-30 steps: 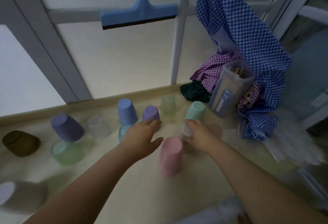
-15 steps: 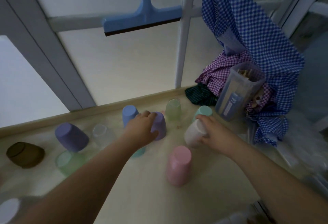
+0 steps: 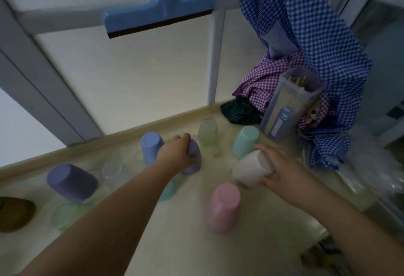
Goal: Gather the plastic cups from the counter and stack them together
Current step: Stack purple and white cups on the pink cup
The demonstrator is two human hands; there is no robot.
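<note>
Several plastic cups stand on the pale counter (image 3: 153, 238), most upside down. My left hand (image 3: 177, 154) grips a small purple cup (image 3: 194, 160) in the middle. My right hand (image 3: 276, 167) holds a white cup (image 3: 251, 169), tilted on its side just above the counter. Around them stand a blue cup (image 3: 150, 148), a pale green cup (image 3: 208, 132), a mint cup (image 3: 246, 141) and a pink cup (image 3: 223, 208). A teal cup (image 3: 168, 190) shows partly under my left forearm.
At the left are a large purple cup (image 3: 72, 183), a clear cup (image 3: 112, 171), a light green cup (image 3: 63, 215) and a brown bowl (image 3: 15, 213). Checked cloths (image 3: 306, 42) and a clear container (image 3: 288, 105) of sticks crowd the back right. A blue squeegee (image 3: 159, 17) hangs on the window.
My left hand reached forward and closed round the small purple cup. My right hand picked up the white cup and tilted it on its side.
</note>
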